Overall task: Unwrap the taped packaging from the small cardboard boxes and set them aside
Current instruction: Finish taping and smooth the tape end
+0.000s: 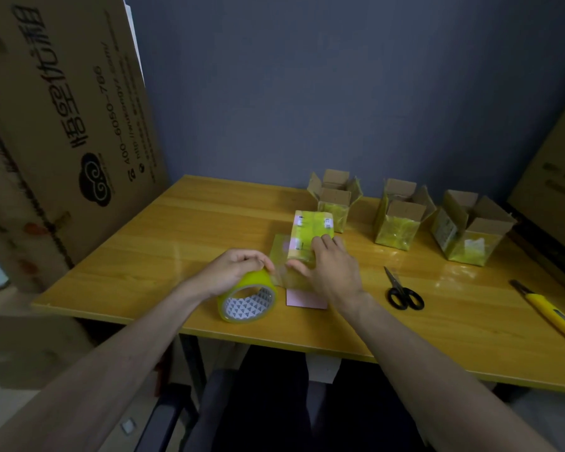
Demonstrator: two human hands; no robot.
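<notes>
A small closed box (310,234) wrapped in yellowish tape stands on the wooden table (177,230) in front of me. My right hand (330,269) rests on its near side, fingers on the top edge and thumb low on the front. My left hand (238,270) grips a roll of yellow-green tape (248,300), which stands on edge just left of the box. A clear strip of tape (281,275) stretches from the roll to the box. Three opened small boxes (335,199) (400,215) (467,228) stand in a row at the back.
Black scissors (403,293) lie right of my right hand. A yellow utility knife (548,313) lies near the right edge. A pink card (302,298) lies under my right wrist. A large printed carton (62,125) leans at the left; a dark wall is behind.
</notes>
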